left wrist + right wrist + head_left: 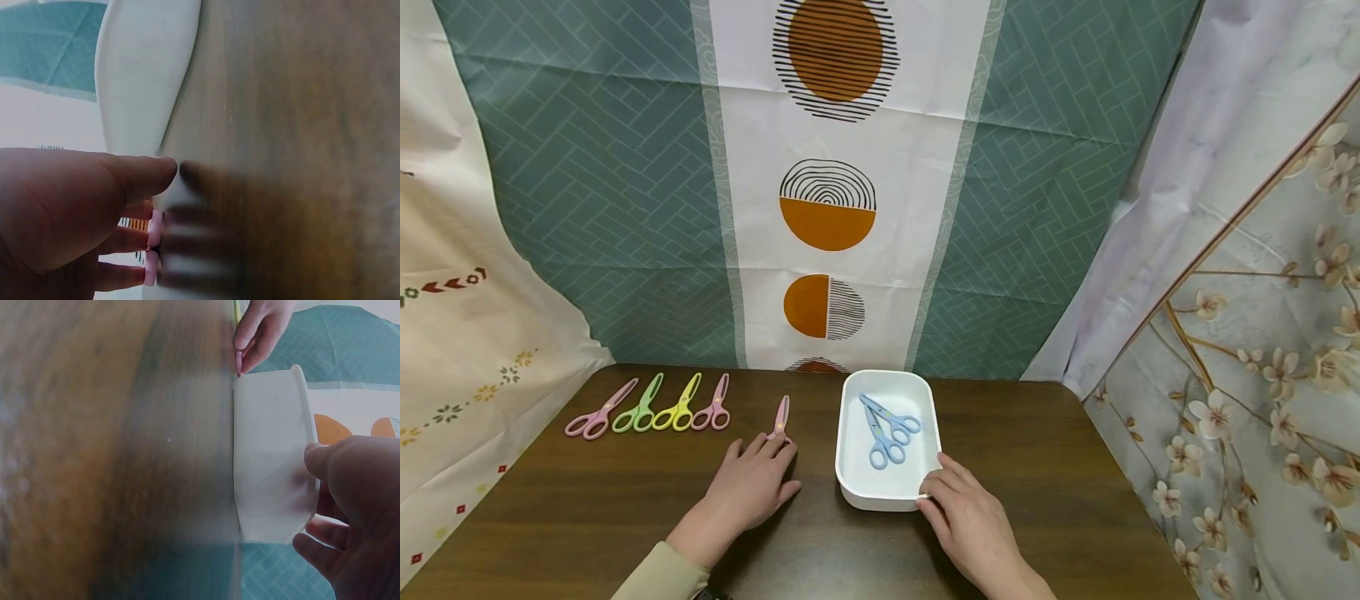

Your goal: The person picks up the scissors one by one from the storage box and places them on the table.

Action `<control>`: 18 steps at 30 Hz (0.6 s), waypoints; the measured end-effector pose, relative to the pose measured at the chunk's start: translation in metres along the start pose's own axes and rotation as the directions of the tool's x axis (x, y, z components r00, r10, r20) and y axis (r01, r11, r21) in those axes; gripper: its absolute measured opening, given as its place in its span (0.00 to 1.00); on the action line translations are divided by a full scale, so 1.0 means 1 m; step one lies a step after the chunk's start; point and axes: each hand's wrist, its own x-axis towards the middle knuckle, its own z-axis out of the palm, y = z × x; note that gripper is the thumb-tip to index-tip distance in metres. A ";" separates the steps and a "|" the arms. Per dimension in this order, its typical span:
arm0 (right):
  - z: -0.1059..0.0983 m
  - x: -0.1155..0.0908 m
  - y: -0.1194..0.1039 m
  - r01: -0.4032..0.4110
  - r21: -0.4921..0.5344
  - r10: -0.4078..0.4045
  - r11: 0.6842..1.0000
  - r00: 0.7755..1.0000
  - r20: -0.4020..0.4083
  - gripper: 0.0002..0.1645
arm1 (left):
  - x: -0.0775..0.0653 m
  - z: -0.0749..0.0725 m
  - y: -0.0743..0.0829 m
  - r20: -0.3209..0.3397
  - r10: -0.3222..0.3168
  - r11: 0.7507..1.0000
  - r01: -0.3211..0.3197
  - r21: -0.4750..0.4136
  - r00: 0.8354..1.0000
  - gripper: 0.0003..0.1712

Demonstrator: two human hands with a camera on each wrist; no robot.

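A pair of pink scissors [782,412] lies on the table, blade end pointing away. My left hand [748,483] reaches over its handles; in the left wrist view the fingertips touch the pink finger loops [155,228] while the thumb stays apart from them. To the right is a white plastic bin [847,450] with two pairs of blue scissors [889,422] inside, one lying partly across the other. My right hand [973,521] holds the bin's near right corner, the thumb at the near rim and the fingers along the right side.
At the far left, a row of scissors lies on the dark wooden table [1052,467]: pink [601,414], green [642,410], yellow [679,408] and another pink pair [713,408]. A patterned curtain [827,167] hangs behind the table's back edge, with flowered cloth [1247,417] at the right.
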 end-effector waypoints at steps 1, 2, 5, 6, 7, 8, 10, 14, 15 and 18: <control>0.000 0.000 0.000 -0.001 0.000 0.001 1.000 1.000 0.002 0.08 | 0.002 0.000 -0.001 0.002 -0.003 1.000 0.003 0.000 1.000 0.32; 0.000 0.000 0.000 -0.001 0.000 0.001 1.000 1.000 0.001 0.08 | 0.003 0.000 -0.002 0.005 -0.007 1.000 0.007 0.000 1.000 0.32; 0.000 0.000 0.000 0.008 0.000 -0.008 1.000 1.000 -0.014 0.08 | 0.008 0.000 -0.004 0.004 -0.015 1.000 0.015 -0.001 1.000 0.31; 0.000 0.000 0.000 0.012 0.002 -0.012 1.000 1.000 -0.021 0.09 | 0.009 0.000 -0.004 0.003 -0.016 1.000 0.016 0.000 1.000 0.31; 0.000 0.000 0.000 0.017 0.003 -0.016 1.000 0.999 -0.030 0.09 | 0.011 0.000 -0.005 0.001 -0.016 1.000 0.016 0.001 1.000 0.31; 0.000 0.000 -0.001 0.022 0.003 -0.022 1.000 0.999 -0.038 0.10 | 0.013 0.000 -0.006 0.000 -0.018 1.000 0.018 0.002 1.000 0.31; 0.000 0.000 -0.001 0.033 0.000 -0.033 0.999 0.998 -0.055 0.10 | 0.016 0.001 -0.008 -0.002 -0.020 1.000 0.020 0.006 1.000 0.31; 0.000 -0.001 -0.001 0.043 -0.005 -0.043 0.999 0.997 -0.068 0.11 | 0.021 0.004 -0.012 0.004 -0.027 1.000 0.027 0.013 1.000 0.31; 0.000 -0.001 -0.001 0.043 -0.005 -0.043 0.999 0.997 -0.068 0.10 | 0.022 0.004 -0.013 0.004 -0.030 0.999 0.030 0.014 1.000 0.31; 0.000 -0.001 0.000 0.030 -0.003 -0.030 1.000 0.998 -0.051 0.10 | 0.025 0.005 -0.015 0.005 -0.037 0.999 0.036 0.018 0.999 0.31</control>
